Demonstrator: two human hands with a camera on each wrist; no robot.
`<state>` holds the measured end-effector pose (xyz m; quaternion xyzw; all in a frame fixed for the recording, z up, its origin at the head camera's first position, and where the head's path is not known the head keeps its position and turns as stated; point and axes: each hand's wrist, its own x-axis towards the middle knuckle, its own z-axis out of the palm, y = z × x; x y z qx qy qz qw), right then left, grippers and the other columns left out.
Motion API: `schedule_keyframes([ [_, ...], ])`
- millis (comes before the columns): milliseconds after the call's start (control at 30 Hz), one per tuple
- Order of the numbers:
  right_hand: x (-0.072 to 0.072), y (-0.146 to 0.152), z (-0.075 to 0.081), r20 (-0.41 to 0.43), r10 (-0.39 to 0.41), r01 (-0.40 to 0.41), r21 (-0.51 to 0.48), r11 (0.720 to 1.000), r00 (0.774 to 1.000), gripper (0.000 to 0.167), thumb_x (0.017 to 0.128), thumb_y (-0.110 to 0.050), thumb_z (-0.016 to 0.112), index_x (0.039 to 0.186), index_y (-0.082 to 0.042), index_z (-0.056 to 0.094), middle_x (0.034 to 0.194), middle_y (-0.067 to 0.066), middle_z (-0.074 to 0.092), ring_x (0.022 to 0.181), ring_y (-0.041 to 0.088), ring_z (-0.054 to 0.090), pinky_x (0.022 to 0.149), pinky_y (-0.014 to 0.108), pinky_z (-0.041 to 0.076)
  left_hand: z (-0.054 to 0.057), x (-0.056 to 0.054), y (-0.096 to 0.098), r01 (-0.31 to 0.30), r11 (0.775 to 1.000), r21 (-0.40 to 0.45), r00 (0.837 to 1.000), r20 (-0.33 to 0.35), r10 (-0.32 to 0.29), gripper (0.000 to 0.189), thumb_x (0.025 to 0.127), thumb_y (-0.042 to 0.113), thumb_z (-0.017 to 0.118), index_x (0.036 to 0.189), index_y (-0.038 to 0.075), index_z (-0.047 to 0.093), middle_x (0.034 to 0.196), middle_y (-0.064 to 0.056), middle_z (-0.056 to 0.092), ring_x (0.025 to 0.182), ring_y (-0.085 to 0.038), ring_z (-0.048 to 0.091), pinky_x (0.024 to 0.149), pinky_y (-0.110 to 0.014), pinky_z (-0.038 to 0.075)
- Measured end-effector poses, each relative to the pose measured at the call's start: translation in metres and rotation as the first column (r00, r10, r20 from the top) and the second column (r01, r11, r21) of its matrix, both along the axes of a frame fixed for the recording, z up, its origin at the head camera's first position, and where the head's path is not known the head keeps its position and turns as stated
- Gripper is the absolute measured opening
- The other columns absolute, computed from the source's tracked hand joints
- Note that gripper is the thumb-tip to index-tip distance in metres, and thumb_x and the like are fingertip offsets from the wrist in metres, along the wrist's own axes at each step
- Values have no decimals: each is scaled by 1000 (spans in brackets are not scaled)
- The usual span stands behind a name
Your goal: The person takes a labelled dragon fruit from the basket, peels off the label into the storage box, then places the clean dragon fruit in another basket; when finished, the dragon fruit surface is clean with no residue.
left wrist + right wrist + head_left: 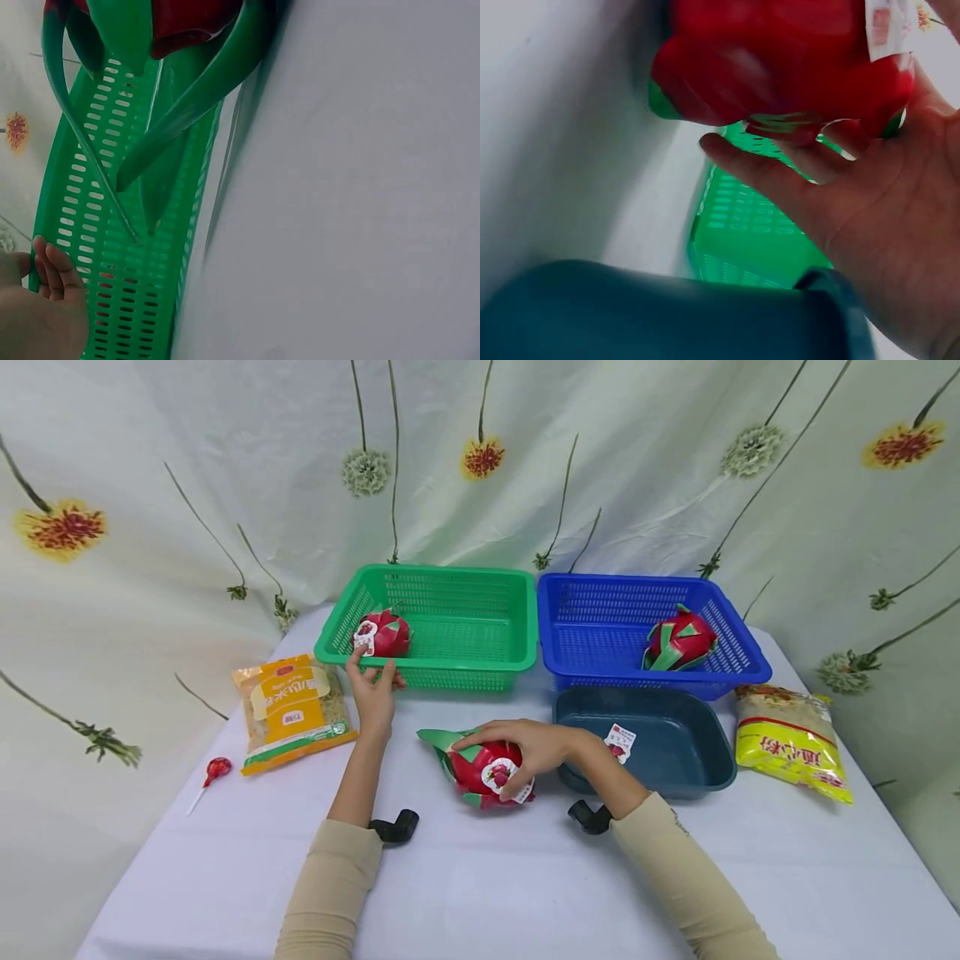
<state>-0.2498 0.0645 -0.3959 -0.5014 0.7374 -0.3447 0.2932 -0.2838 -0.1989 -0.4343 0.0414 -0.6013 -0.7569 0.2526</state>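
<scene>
My right hand (536,743) grips a red dragon fruit (480,770) with green leaf tips and a round white label, on the table between the baskets and me. Its fingers lie over the top and the thumb on the near side; the right wrist view shows the fruit (780,60) against the fingers. My left hand (372,697) pinches the front rim of the green basket (517,667), fingers on one side and thumb on the other. Just behind those fingers, a second dragon fruit (392,633) lies inside that basket, partly hidden by the rim.
A blue basket (592,639) holds another dragon fruit (681,642). In front of it stands a dark teal tub (675,752) with a white label inside. Bagged food (292,710) and a red lollipop (217,768) lie left; a yellow bag (787,743) lies right.
</scene>
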Motion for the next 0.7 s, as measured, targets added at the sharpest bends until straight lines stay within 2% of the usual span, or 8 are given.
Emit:
schedule_keyframes([
  [167,12,4,5,-100,-108,115,70,991,989,85,72,-30,78,143,-33,33,144,5,27,129,21,28,85,26,47,1,0,0,-7,1000,9,1000,12,7,49,94,12,53,135,15,27,79,-8,50,57,-13,51,61,-19,50],
  [267,27,9,6,-170,-228,242,63,968,959,98,73,-34,78,148,-34,16,147,6,27,130,21,30,90,31,45,0,0,2,-13,1000,15,1000,15,12,49,94,12,53,135,14,27,79,-8,50,57,-13,51,61,-19,50],
  [367,44,12,2,-220,-371,384,20,923,902,111,73,-35,78,149,-26,-1,146,10,31,128,23,36,96,38,41,0,1,4,-14,1000,18,1000,19,14,49,94,11,53,135,13,27,79,-8,50,56,-13,51,60,-19,50],
  [433,56,13,-1,-254,-464,480,1,877,849,114,73,-37,78,149,-19,-5,144,14,34,127,26,39,97,41,40,0,2,5,-13,1000,20,1000,25,12,50,94,11,53,136,13,27,78,-8,50,56,-13,52,60,-19,50],
  [500,67,12,-6,-276,-551,568,-23,823,787,112,73,-38,77,149,-11,-1,138,18,41,121,29,45,94,44,43,0,2,5,-8,1000,21,999,38,8,51,94,12,54,136,14,26,78,-7,50,57,-13,52,61,-19,50],
  [600,80,8,-13,-292,-653,666,-67,743,699,104,73,-39,77,147,-6,13,127,18,52,111,31,54,87,44,47,1,4,3,-4,1000,-4,997,73,4,51,94,17,53,137,17,26,78,-6,52,57,-13,53,61,-20,50],
  [667,85,6,-18,-306,-691,699,-103,707,654,97,74,-40,76,146,-6,20,124,19,55,107,31,56,85,44,48,3,6,2,-1,999,-39,995,104,5,51,94,20,53,137,20,26,79,-7,53,57,-13,53,61,-20,50],
  [700,88,4,-21,-314,-702,706,-121,697,639,94,75,-40,75,145,-6,23,123,19,55,108,31,56,86,44,48,5,7,1,4,998,-55,993,120,3,51,94,21,53,138,21,25,80,-7,53,57,-13,54,61,-20,50],
])
